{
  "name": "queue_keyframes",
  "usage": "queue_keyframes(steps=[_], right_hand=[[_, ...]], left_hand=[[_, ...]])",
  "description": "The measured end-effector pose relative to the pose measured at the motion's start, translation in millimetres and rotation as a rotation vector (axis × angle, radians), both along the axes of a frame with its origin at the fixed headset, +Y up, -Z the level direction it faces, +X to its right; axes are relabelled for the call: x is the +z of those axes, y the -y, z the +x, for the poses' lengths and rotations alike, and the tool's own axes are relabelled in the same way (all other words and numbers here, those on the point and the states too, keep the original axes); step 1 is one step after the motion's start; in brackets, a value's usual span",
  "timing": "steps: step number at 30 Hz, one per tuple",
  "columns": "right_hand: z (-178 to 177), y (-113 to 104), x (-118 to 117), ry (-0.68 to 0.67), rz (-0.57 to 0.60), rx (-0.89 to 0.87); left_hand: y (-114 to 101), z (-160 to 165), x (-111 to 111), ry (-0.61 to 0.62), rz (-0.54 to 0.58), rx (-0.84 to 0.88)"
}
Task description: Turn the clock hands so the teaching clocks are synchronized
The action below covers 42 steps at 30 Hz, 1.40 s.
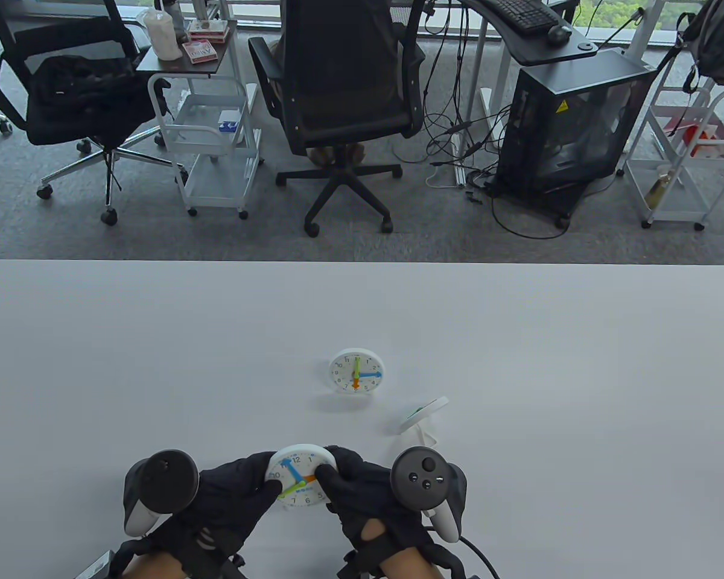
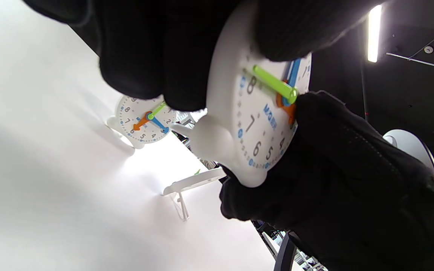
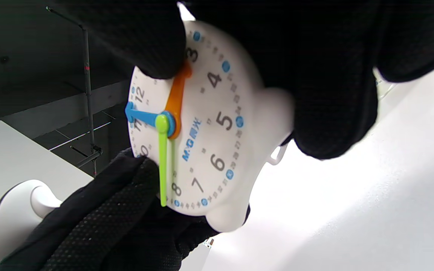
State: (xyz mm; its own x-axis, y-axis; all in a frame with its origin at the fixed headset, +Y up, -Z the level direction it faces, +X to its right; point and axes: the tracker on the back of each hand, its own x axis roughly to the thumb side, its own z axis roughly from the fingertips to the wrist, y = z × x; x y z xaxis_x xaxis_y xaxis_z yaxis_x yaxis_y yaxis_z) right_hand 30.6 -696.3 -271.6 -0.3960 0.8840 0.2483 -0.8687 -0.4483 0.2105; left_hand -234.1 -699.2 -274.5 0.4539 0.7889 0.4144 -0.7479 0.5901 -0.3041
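Both hands hold a white teaching clock [image 1: 301, 476] just above the table's near edge. Its blue hand points near 11, its orange hand near 3 and its green hand near 8. My left hand [image 1: 269, 484] grips the clock's left rim by the 8 to 10 side. My right hand [image 1: 327, 472] grips the right rim, and a fingertip [image 3: 156, 56] presses on the tip of the orange hand [image 3: 176, 98]. The held clock also shows in the left wrist view [image 2: 262, 124]. A second clock [image 1: 356, 371] stands mid-table with green at 12, blue at 3, orange at 6.
A third white clock [image 1: 423, 415] stands on its foot right of centre, seen edge-on, its face hidden. It also shows in the left wrist view [image 2: 194, 182]. Office chairs, carts and a computer case stand on the floor beyond the table's far edge [image 1: 362, 263].
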Motion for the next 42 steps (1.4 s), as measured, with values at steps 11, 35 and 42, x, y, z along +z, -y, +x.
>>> queue_keyframes(steps=[11, 35, 42], right_hand=[[0.8, -0.8, -0.1, -0.003, -0.001, -0.003], [-1.0, -0.9, 0.8, -0.018, -0.008, -0.002], [-1.6, -1.0, 0.8, -0.024, -0.012, 0.005]], left_hand=[[-0.4, 0.1, 1.5, -0.01, -0.003, 0.01], [-1.3, -1.4, 2.9, -0.039, -0.007, 0.023], [-2.3, -1.7, 2.8, -0.04, -0.008, 0.024]])
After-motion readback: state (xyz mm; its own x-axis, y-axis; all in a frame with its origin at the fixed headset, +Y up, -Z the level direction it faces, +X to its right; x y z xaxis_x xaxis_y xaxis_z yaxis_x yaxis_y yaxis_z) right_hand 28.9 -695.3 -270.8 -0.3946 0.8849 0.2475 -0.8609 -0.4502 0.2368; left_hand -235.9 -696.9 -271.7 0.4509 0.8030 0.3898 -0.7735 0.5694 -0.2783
